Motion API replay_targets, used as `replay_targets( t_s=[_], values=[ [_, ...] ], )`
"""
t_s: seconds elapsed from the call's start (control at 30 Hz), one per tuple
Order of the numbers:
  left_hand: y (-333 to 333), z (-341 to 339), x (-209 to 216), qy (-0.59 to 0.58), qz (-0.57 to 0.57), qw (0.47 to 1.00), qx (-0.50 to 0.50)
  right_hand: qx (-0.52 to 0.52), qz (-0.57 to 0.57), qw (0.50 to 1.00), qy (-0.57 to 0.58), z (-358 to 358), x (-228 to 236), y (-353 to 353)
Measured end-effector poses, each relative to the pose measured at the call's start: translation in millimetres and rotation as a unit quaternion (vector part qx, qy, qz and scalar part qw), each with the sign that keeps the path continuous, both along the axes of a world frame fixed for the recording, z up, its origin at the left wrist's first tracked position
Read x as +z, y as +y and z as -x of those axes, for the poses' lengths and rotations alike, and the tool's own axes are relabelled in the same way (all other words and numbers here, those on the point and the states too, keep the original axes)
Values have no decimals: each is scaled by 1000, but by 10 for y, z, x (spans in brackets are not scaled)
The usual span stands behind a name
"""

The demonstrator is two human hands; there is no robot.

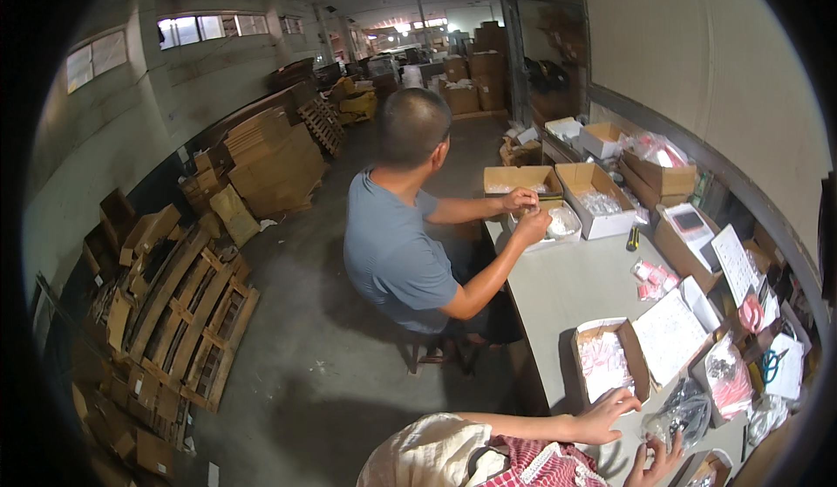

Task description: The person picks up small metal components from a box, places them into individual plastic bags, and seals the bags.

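Observation:
My left hand (pixel 605 417) reaches over the table at the near corner of a cardboard box (pixel 646 377) that holds pale pink and clear small packets (pixel 603 360). Its fingers are apart, and I see nothing held in them. Lower down, my right hand (pixel 657 462) has its fingers spread beside a clear plastic bag (pixel 684 413) with dark contents. Whether its fingertips touch the bag is hard to tell. A small open box (pixel 704 468) with packets lies close to this hand, cut by the lower edge.
A co-worker in a grey shirt (pixel 397 238) sits ahead, handling something small over white boxes (pixel 602 224). Papers (pixel 670 337), a box cutter (pixel 633 238), pink packets (pixel 652 279) and blue scissors (pixel 772 363) lie on the table. Wooden pallets (pixel 187 317) stand at left.

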State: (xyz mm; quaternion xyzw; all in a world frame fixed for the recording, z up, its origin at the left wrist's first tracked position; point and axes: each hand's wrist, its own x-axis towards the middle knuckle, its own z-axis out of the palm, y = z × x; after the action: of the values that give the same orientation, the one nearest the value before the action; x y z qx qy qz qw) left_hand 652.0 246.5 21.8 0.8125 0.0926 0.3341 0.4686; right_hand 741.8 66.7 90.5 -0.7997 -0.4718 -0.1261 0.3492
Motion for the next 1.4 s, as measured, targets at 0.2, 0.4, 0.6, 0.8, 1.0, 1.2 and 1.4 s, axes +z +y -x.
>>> replay_targets(
  t_s=[0.2, 0.4, 0.6, 0.8, 1.0, 1.2, 1.4],
  values=[
    [-35, -194, -326, -1, -159, 980, -120, 78, -25, 996, -23, 138, -606, 164],
    [141, -290, -77, 78, -109, 965, -224, 87, -57, 991, 83, 76, -457, 269],
    [81, -252, -104, 213, -82, 953, -197, -85, -113, 961, 238, -399, -801, -15],
    [-93, -423, -192, 343, -60, 893, -286, -209, 18, 952, 224, -770, -1254, -260],
    [-7, -376, -275, 366, -13, 889, -275, -185, 130, 971, 76, -887, -1338, -32],
    [21, -347, -225, 356, 32, 897, -260, -174, 117, 960, 185, -894, -1368, -150],
    [-18, -358, -223, 336, 98, 899, -264, -117, -221, 763, 596, -898, -1550, -475]
  ],
)
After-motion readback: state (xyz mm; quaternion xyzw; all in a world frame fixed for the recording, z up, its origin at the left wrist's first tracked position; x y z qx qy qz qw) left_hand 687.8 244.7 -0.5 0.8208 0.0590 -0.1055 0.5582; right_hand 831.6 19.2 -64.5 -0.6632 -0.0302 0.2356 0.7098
